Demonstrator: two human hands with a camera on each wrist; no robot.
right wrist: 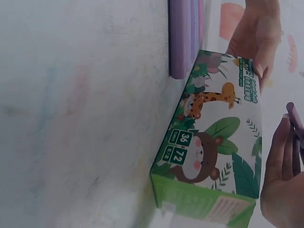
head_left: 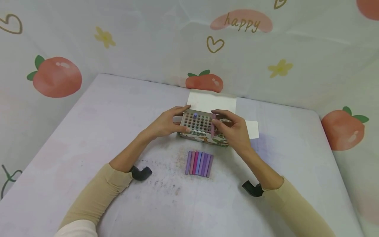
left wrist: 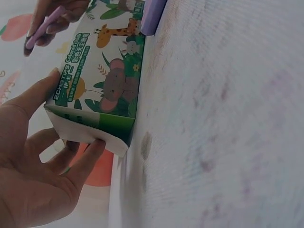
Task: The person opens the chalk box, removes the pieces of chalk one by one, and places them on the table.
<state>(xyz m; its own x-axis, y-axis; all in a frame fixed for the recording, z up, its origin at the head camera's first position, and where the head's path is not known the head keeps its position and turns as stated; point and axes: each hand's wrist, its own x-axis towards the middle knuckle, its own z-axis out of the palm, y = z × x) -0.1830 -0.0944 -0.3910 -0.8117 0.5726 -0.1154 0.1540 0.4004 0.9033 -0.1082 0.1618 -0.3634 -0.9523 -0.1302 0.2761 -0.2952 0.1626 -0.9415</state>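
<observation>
A printed cardboard chalk box (head_left: 204, 137) with animal pictures lies with its lid open, showing an insert with rows of round holes. My left hand (head_left: 165, 123) holds the box's left end, thumb at the front edge and index finger near the back corner. Between thumb and fingers, my right hand (head_left: 235, 130) pinches a mauve chalk stick (head_left: 213, 126) over the box's right part. One blue-violet chalk stick (head_left: 195, 115) stands up out of a hole near the back left. In front of the box, several purple, pink and blue chalk sticks (head_left: 199, 164) lie side by side.
The white lid flap (head_left: 211, 100) is folded back behind the box, and a side flap (head_left: 252, 129) sticks out at the right. Chalk dust and smudges mark the white tabletop (head_left: 142, 204). A fruit-patterned cloth (head_left: 154, 42) hangs behind. Black curved pieces sit at both wrists.
</observation>
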